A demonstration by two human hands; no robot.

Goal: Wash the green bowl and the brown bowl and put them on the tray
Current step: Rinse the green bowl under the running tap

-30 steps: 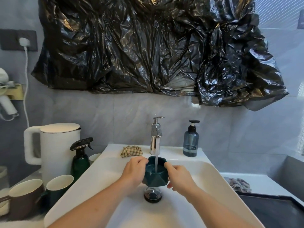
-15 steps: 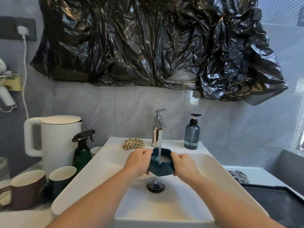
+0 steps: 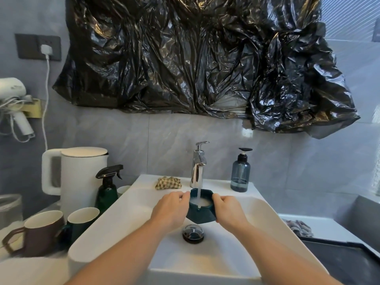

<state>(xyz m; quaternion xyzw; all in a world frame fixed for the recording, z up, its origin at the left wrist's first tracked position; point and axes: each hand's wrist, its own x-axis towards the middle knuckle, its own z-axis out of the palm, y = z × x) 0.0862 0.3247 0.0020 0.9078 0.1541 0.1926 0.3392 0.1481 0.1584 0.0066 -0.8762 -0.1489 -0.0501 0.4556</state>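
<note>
Water (image 3: 198, 197) is running from the chrome faucet (image 3: 197, 164) straight into the green bowl (image 3: 202, 211), which both hands are holding upright over the white sink (image 3: 127, 221), above the dark drain plug (image 3: 193, 233). Foamy water is pooling inside the bowl, reaching partway up its walls. Each grip is clamped on the bowl: the left hand (image 3: 169, 210) is wrapping its left side with the thumb lying along the rim, and the right hand (image 3: 229, 210) is curling round its right side in the same manner. The bowl is hanging clear of the basin floor, just beneath the spout.

Behind the basin, a checkered cloth (image 3: 168, 183) is lying on the sink ledge left of the faucet, and a blue pump bottle (image 3: 240, 173) is standing to the right of it. On the table to the left, a brown mug (image 3: 36, 235) and a green mug (image 3: 82, 222) are sitting side by side, with a dark green spray bottle (image 3: 108, 188) and a white kettle (image 3: 79, 177) behind them. A black tray (image 3: 347, 262) is lying at the lower right, beside the sink, with a crumpled rag (image 3: 300, 227) just beyond it. Black plastic sheeting (image 3: 195, 56) is covering the wall above, and a white hair dryer (image 3: 14, 103) is hanging at the far left.
</note>
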